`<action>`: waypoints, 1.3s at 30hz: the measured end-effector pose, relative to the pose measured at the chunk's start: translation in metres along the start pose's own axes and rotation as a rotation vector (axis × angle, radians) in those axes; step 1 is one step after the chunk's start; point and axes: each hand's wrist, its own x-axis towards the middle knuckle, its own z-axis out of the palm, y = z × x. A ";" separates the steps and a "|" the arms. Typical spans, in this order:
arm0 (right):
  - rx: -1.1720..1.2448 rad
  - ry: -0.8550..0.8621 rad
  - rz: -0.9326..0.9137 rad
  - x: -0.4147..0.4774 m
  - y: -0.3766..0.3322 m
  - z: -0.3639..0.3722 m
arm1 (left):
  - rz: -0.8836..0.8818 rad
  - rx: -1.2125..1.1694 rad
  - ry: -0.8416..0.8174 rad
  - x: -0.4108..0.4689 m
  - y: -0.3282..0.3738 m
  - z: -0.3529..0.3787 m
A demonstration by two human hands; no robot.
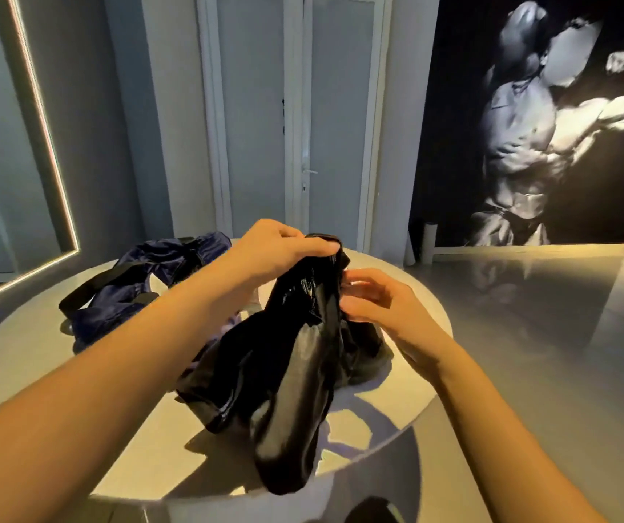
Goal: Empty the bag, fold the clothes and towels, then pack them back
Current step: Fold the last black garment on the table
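Note:
A shiny black garment [284, 375] is lifted over the middle of the round white table [31, 356], its lower end draped past the table's near edge. My left hand [276, 251] grips the garment's top edge from above. My right hand [374, 300] touches the garment's right side just below that, fingers curled against the cloth; whether it pinches the cloth is hidden. A dark blue bag [140, 285] with a black strap lies slack on the far left of the table. More dark cloth [370, 352] lies under the lifted garment.
White double doors [302, 118] stand behind the table. A large black-and-white wall picture [552, 118] fills the right wall, with a white cylinder [428, 241] at its foot. A lit mirror frame [46, 145] is on the left. Glossy floor [548, 334] spreads to the right.

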 end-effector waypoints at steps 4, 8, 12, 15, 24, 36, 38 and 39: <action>-0.085 0.042 -0.078 0.001 -0.027 0.011 | 0.000 0.097 -0.030 -0.011 0.032 -0.009; -0.140 0.013 -0.135 0.004 -0.058 0.006 | 0.056 0.162 -0.031 -0.023 0.053 -0.024; -0.059 -0.075 -0.091 0.002 -0.094 -0.016 | 0.006 0.181 -0.187 -0.031 0.055 -0.055; -0.081 -0.088 -0.075 0.005 -0.123 -0.027 | -0.077 0.047 -0.341 -0.040 0.045 -0.070; -0.112 -0.011 0.049 0.016 -0.176 -0.034 | -0.071 -0.065 -0.073 -0.080 -0.007 -0.076; -0.529 0.285 0.027 0.032 -0.164 -0.023 | -0.190 0.273 0.162 -0.110 0.004 -0.141; -0.538 0.298 0.027 0.040 -0.166 -0.021 | -0.129 0.178 0.273 -0.105 0.018 -0.151; -0.516 0.277 0.029 0.043 -0.169 -0.021 | -0.088 0.112 0.317 -0.102 0.025 -0.155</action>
